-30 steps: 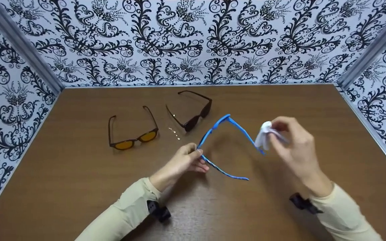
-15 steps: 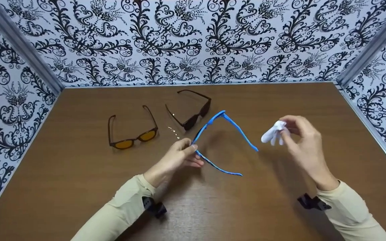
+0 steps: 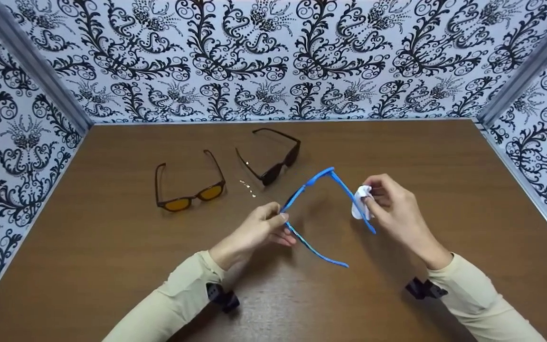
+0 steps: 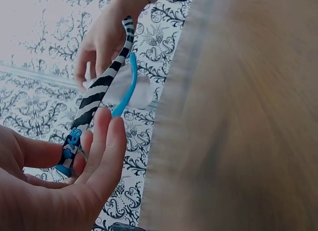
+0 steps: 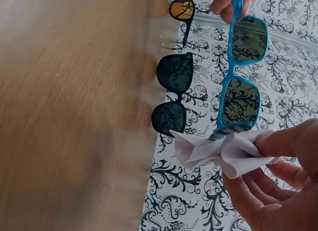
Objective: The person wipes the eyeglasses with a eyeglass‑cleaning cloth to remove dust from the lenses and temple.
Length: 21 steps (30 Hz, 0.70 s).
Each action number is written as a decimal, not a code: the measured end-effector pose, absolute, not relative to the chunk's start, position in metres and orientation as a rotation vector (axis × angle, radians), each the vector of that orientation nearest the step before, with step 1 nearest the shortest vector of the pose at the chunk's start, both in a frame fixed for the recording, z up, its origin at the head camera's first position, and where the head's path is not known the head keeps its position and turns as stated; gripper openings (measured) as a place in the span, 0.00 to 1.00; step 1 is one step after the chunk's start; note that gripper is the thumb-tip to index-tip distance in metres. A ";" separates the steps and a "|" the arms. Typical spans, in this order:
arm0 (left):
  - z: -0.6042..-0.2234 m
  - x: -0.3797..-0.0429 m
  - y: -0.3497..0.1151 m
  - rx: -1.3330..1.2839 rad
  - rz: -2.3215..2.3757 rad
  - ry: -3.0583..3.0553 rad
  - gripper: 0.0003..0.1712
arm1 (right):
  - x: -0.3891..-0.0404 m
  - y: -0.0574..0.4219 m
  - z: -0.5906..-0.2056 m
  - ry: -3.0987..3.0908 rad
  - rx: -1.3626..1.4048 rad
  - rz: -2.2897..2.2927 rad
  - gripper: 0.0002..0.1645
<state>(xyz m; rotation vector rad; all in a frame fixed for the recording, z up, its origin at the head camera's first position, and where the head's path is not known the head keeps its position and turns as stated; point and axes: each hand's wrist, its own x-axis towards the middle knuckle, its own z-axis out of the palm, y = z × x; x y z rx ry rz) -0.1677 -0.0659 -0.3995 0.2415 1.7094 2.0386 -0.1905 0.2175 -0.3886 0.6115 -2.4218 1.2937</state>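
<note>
In the head view my left hand [image 3: 259,230] pinches a pair of blue-framed sunglasses [image 3: 321,175] by one end of the front, above the table. Both arms of the glasses are unfolded; the one nearer this hand shows a black-and-white striped temple [image 4: 94,99] in the left wrist view. Dark lenses [image 5: 241,102] appear in the right wrist view. My right hand [image 3: 399,216] holds a crumpled white cloth [image 3: 362,202] between thumb and fingers. The far blue temple crosses in front of this cloth; whether they touch I cannot tell.
Orange-lensed glasses [image 3: 190,202] lie unfolded at the left of the wooden table [image 3: 126,275]. Dark sunglasses [image 3: 273,173] lie behind the blue pair, near a small streak of bright spots [image 3: 248,188]. Patterned walls [image 3: 273,61] enclose the back and sides.
The right hand with the cloth swung right, away from the far temple, then came back left to it. The blue sunglasses shifted slightly left, then right again in the left hand.
</note>
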 end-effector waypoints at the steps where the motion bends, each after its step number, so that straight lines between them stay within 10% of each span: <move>1: -0.400 -0.167 -0.065 0.254 2.031 1.708 0.05 | -0.192 0.217 -0.388 -2.420 0.610 1.302 0.15; 21: -0.396 -0.166 -0.057 0.310 1.966 1.741 0.05 | -0.206 0.220 -0.387 -2.365 0.617 1.454 0.14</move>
